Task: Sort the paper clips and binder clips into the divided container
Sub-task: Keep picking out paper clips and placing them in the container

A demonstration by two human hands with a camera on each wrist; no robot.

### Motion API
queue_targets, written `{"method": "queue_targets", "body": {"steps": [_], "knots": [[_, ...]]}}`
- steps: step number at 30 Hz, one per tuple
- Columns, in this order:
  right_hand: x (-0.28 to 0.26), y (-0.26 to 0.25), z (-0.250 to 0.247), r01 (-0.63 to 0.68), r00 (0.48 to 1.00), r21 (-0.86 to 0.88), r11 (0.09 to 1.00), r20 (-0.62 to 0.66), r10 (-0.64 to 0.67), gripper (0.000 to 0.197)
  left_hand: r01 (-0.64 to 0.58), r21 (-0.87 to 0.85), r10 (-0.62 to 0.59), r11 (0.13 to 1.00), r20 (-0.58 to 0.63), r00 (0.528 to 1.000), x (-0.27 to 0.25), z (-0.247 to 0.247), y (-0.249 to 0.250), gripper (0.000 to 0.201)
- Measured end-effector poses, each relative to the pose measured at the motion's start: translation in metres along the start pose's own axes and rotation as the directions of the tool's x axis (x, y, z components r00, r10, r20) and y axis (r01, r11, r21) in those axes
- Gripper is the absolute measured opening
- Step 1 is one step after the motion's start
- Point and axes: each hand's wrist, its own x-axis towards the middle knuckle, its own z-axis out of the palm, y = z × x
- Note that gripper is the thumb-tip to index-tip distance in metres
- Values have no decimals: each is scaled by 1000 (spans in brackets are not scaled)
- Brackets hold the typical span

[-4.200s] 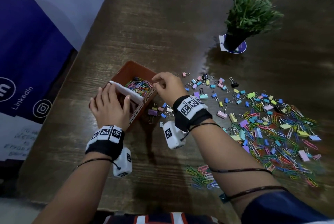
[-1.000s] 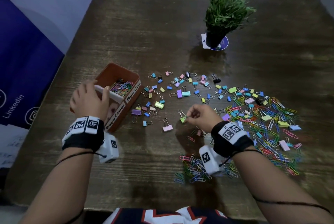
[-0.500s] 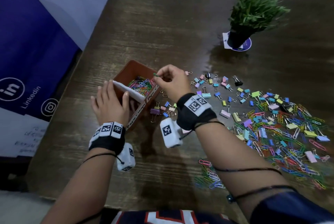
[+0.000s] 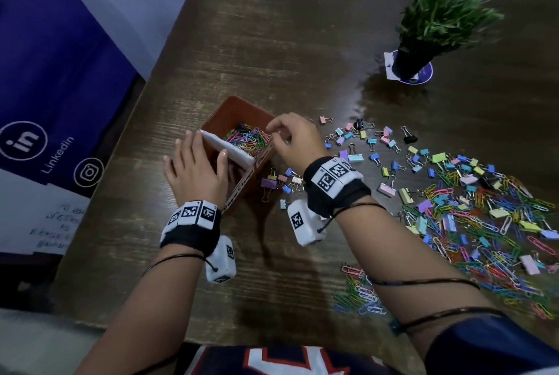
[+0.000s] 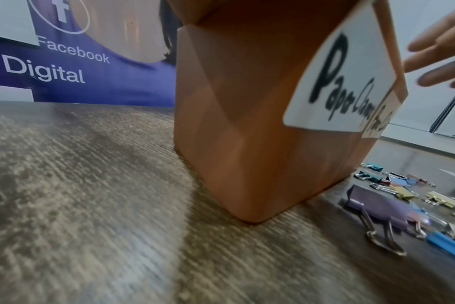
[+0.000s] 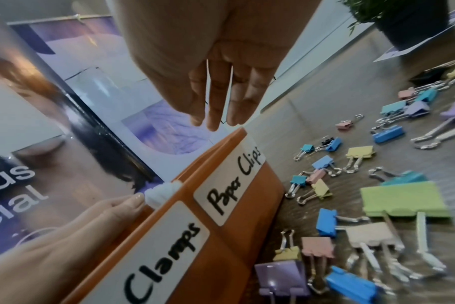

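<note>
Head view: orange container (image 4: 233, 108), far compartment holds paper clips (image 4: 246, 140); left hand (image 4: 196, 168) flat on rim, right hand (image 4: 295, 141) grip released.

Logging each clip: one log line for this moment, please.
left hand: steadies container | right hand: open over paper-clip compartment | binder clips: unsorted

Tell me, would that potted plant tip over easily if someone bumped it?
Probably. The potted plant has a narrow dark pot under wide, bushy leaves, so it looks top-heavy. It also stands on a paper coaster that might slide.
</note>
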Motion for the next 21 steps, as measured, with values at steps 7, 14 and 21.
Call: {"method": "queue_targets", "body": {"steps": [7, 14, 21], "knots": [[-53, 39, -50, -199, 969, 38, 979, 155, 191, 22, -48, -74, 48, 996, -13, 999, 1, -15, 13, 63], [-110, 76, -86, -356, 865, -194, 914, 301, 401, 19, -358, -125, 364, 925, 31, 931, -27, -18, 81, 44], [-149, 112, -94, -342, 807, -356, 870, 363, 465, 13, -559, -236, 601, 795, 435, 670, -81, 15, 129, 19]]}}
